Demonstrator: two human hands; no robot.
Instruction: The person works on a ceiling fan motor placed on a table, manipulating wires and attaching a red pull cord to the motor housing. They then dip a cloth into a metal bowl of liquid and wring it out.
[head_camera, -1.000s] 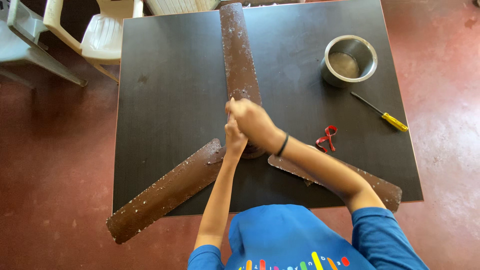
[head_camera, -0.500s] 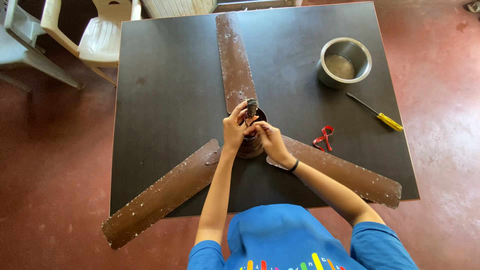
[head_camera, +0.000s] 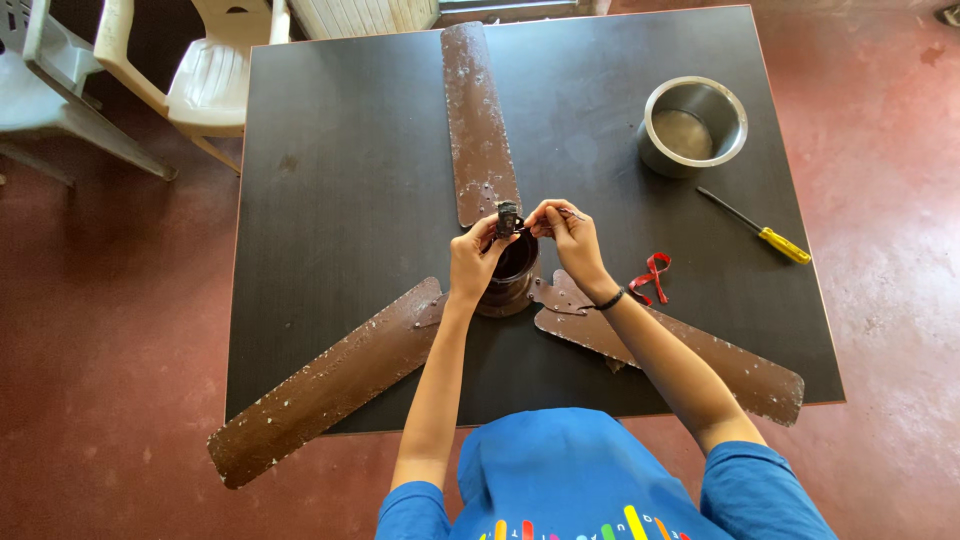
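Both hands working at the fan hub (head_camera: 508, 285), mid-tabletop (head_camera: 330, 170): left hand (head_camera: 473, 258) fingers pinching a small black part (head_camera: 507, 218) just above the hub, right hand (head_camera: 566, 232) fingers gripping thin wires beside it. Looks like wiring work; next move needs fine handling. Steel bowl (head_camera: 692, 125), far right of hub, appears empty.

Dark square worktop (head_camera: 340, 180) on red floor (head_camera: 100, 350); carries brown ceiling fan (head_camera: 480, 120), steel pot (head_camera: 692, 125), yellow-handled screwdriver (head_camera: 755, 225), red ribbon (head_camera: 652, 276).
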